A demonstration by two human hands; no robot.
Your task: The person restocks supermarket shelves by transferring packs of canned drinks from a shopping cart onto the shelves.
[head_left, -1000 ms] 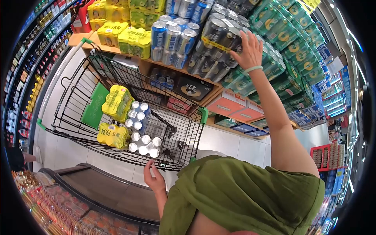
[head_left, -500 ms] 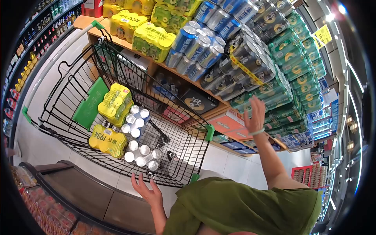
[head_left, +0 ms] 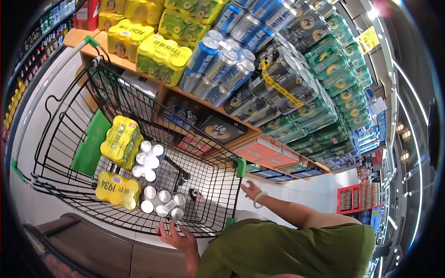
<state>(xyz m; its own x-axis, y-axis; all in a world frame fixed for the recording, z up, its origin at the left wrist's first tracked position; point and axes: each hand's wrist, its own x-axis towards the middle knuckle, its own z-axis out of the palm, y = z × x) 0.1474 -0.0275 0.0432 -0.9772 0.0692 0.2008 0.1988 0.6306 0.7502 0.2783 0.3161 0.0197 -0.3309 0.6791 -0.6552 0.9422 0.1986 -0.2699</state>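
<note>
1. The left hand (head_left: 178,237) is hovering by the near rim of the cart (head_left: 240,167), its fingers (head_left: 162,229) standing loosely apart and holding nothing; whether one is touching the wire, I cannot tell.
2. The right hand (head_left: 251,190) is hanging just beside the cart's right end, fingers half curled and gripping nothing.
3. Judging by both unladen hands, the step in hand is centring on the cart; guiding it would be calling for closing the fingers on its rim first.
4. Inside the cart, a near silver-topped pack (head_left: 163,202) and a far silver-topped pack (head_left: 148,161) are standing right of a near yellow pack (head_left: 117,190) and a far yellow pack (head_left: 122,141).
5. Beyond, blue cans (head_left: 215,65) and a yellow-taped dark pack (head_left: 280,83) are sitting stacked at the wooden shelf (head_left: 74,39), well apart from both hands.
</note>
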